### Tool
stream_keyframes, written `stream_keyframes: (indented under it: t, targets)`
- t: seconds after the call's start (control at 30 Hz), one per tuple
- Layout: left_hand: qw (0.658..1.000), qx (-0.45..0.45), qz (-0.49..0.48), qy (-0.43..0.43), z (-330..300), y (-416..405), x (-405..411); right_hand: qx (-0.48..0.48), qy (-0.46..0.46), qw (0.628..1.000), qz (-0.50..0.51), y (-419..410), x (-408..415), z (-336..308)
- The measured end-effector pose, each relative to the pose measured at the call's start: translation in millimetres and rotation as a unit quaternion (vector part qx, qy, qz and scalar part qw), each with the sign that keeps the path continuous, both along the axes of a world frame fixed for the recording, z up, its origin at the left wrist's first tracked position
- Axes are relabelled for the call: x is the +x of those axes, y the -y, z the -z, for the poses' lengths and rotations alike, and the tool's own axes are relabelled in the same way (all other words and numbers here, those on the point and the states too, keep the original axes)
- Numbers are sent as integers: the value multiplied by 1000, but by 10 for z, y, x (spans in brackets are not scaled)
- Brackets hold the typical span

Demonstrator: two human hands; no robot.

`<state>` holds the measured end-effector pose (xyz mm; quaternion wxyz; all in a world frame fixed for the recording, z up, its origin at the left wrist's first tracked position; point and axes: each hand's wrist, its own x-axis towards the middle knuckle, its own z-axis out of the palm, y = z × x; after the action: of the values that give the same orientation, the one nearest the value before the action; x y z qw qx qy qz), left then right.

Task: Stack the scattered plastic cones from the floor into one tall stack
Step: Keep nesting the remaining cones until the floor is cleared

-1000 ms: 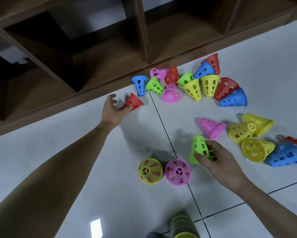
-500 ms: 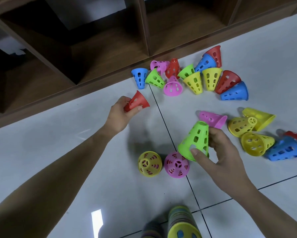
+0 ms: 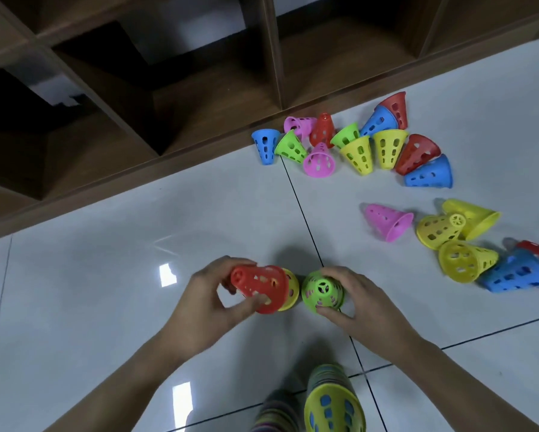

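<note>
Fingers of left hand (image 3: 206, 302) curl round red cone (image 3: 259, 288), tilted over a yellow cone (image 3: 290, 289). Right hand (image 3: 360, 302) grips green cone (image 3: 322, 291) just beside, w/ pink showing thru its holes. Tall stack (image 3: 332, 400) nearer; loose cones (image 3: 355, 148) far right.

A perforated red cone (image 3: 259, 288) is held tilted over a yellow cone (image 3: 290, 289), a green cone (image 3: 322, 291) capping pink alongside; others lie scattered on the floor.

No readable text, labels, brands or numbers appear anywhere.
</note>
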<state>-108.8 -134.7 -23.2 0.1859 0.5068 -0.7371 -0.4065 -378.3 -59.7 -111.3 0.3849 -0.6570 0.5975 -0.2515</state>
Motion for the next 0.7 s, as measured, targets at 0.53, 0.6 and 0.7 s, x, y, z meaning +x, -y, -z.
stream_keyframes:
  t: [0.53, 0.6, 0.7]
  targets:
    - [991, 122, -2, 48, 302, 1219, -653, 95, -269, 938, 199, 934, -940, 37]
    - [994, 82, -18, 67, 442, 1548, -959, 159, -276, 932, 173, 893, -908, 36]
    - [994, -12, 23, 104, 690, 1943, -1400, 204, -293, 921, 155, 740, -852, 10]
